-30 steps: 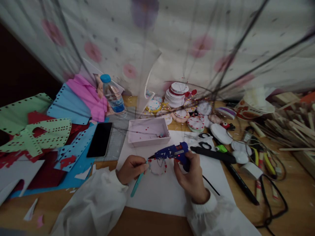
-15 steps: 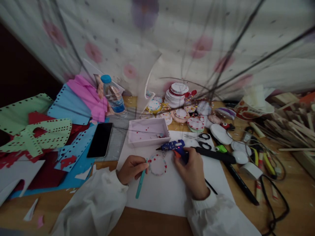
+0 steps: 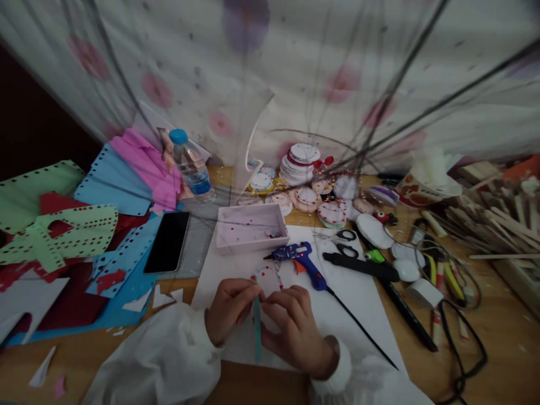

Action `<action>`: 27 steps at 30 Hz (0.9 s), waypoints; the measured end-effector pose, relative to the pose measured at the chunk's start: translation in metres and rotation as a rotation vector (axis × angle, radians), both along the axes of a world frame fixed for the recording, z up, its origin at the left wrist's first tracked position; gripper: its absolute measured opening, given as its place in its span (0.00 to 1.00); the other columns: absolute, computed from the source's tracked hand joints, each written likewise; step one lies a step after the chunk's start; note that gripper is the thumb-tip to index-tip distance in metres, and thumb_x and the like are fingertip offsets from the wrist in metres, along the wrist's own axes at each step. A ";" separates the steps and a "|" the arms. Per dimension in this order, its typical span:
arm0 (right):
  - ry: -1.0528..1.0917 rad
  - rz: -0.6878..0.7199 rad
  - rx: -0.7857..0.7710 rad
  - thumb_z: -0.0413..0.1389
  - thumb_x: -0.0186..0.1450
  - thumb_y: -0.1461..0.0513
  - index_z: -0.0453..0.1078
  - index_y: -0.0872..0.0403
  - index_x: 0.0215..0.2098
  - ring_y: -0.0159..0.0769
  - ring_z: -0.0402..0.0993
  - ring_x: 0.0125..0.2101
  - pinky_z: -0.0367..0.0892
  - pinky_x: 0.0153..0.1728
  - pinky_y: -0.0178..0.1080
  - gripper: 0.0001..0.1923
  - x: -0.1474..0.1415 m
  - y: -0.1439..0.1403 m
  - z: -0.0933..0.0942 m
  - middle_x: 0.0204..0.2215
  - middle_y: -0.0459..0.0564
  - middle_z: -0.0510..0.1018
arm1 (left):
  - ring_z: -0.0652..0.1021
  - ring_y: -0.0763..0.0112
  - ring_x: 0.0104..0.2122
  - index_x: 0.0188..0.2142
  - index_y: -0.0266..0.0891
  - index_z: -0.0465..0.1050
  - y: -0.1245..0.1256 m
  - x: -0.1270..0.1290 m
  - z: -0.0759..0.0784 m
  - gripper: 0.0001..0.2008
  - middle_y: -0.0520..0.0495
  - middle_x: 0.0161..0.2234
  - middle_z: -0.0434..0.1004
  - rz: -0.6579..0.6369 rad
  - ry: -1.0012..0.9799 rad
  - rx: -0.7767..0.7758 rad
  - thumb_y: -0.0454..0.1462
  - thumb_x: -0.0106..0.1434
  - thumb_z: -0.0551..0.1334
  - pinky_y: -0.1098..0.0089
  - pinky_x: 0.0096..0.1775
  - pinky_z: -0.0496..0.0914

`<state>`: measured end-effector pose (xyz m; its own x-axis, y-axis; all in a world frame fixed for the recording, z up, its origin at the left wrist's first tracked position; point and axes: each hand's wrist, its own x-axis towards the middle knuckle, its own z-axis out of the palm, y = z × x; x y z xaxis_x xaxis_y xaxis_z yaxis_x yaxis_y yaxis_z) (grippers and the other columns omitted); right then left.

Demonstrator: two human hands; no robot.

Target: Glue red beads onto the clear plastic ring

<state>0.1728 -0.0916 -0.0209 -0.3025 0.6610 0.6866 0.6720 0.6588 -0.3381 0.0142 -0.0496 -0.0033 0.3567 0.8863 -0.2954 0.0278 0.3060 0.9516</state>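
My left hand [image 3: 233, 308] pinches the upper end of a narrow, flat teal strip [image 3: 257, 340], which points down toward me. Close against its right side, my right hand [image 3: 293, 329] has its fingers curled; what lies between their tips is hidden. Just beyond both hands is a ring of small beads [image 3: 278, 275] with red hearts, its near part covered by the fingers. A blue glue gun [image 3: 310, 264] lies on the white paper [image 3: 358, 326], its nozzle pointing left and its black cord trailing toward me. Behind the ring stands a shallow pale box [image 3: 253, 242] with a few small beads inside.
Black scissors [image 3: 346, 250] and a black rod-like tool [image 3: 363, 266] lie right of the glue gun. Decorated discs [image 3: 306, 198] and a water bottle [image 3: 194, 171] stand behind. Coloured paper and a phone [image 3: 167, 242] are left; wooden sticks [image 3: 506, 219] and cables are right.
My right hand has let go of the glue gun, leaving it on the paper, and moved left to the teal strip. The strip has turned more upright in my left hand.
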 end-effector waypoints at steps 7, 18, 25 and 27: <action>-0.157 0.105 0.168 0.53 0.60 0.67 0.68 0.52 0.39 0.36 0.68 0.31 0.64 0.34 0.43 0.09 0.007 -0.001 0.012 0.29 0.48 0.78 | 0.54 0.81 0.11 0.13 0.37 0.60 -0.003 0.004 0.001 0.25 0.58 0.08 0.51 -0.128 0.086 0.076 0.50 0.57 0.59 0.75 0.15 0.47; 0.379 -0.073 -0.154 0.48 0.58 0.72 0.58 0.51 0.32 0.33 0.64 0.26 0.61 0.29 0.39 0.10 0.011 0.003 0.013 0.24 0.43 0.66 | 0.65 0.76 0.19 0.22 0.37 0.69 0.006 -0.013 -0.008 0.11 0.53 0.18 0.64 0.170 0.203 0.399 0.37 0.59 0.58 0.74 0.24 0.60; 0.726 -0.159 -0.408 0.47 0.66 0.66 0.60 0.51 0.36 0.32 0.64 0.29 0.64 0.29 0.35 0.04 0.002 0.002 0.003 0.29 0.46 0.64 | 0.69 0.54 0.49 0.53 0.41 0.63 0.019 -0.012 -0.015 0.35 0.39 0.50 0.67 -0.073 0.277 0.740 0.38 0.45 0.70 0.56 0.49 0.65; 0.737 -0.143 -0.428 0.47 0.67 0.65 0.61 0.51 0.36 0.33 0.64 0.30 0.65 0.29 0.35 0.03 0.001 0.001 0.000 0.30 0.46 0.65 | 0.65 0.49 0.54 0.59 0.42 0.57 0.019 -0.011 -0.017 0.44 0.37 0.56 0.62 -0.176 0.303 0.772 0.39 0.43 0.72 0.51 0.54 0.60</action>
<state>0.1739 -0.0906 -0.0204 0.2277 0.9055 0.3581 0.2500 0.3011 -0.9203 0.0036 -0.0310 -0.0198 0.5114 0.8176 0.2646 0.3020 -0.4593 0.8354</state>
